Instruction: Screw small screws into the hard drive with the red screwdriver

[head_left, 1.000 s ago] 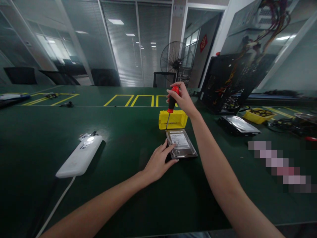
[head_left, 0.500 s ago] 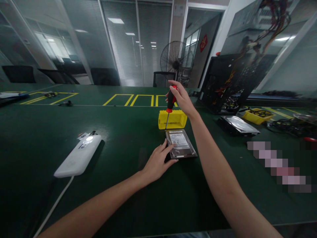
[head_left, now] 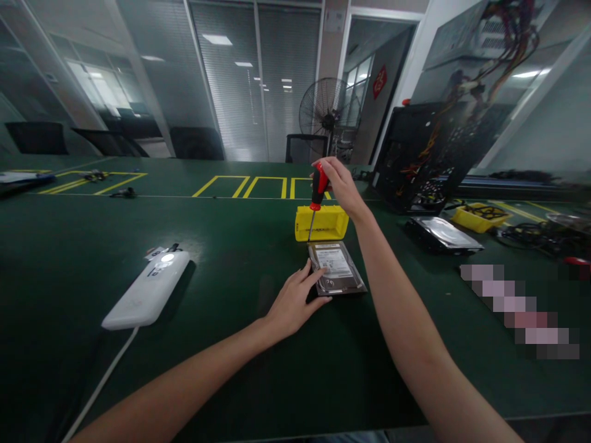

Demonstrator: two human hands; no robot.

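A hard drive with a white label lies flat on the green table. My left hand rests at its left edge, fingers spread, one finger reaching over the label. In my right hand is a red and black screwdriver, held nearly upright with fingers wrapped round the top of its handle. Its tip meets the drive's far left corner. Directly behind the drive stands a yellow bin.
On the left lies a white power bank with a cable. To the right are another drive, an open computer case, a yellow tray and tangled cables. A pixelated strip lies nearer.
The fingers of my right hand have moved lower and closed in round the top of the screwdriver handle. My left hand and the drive look unmoved.
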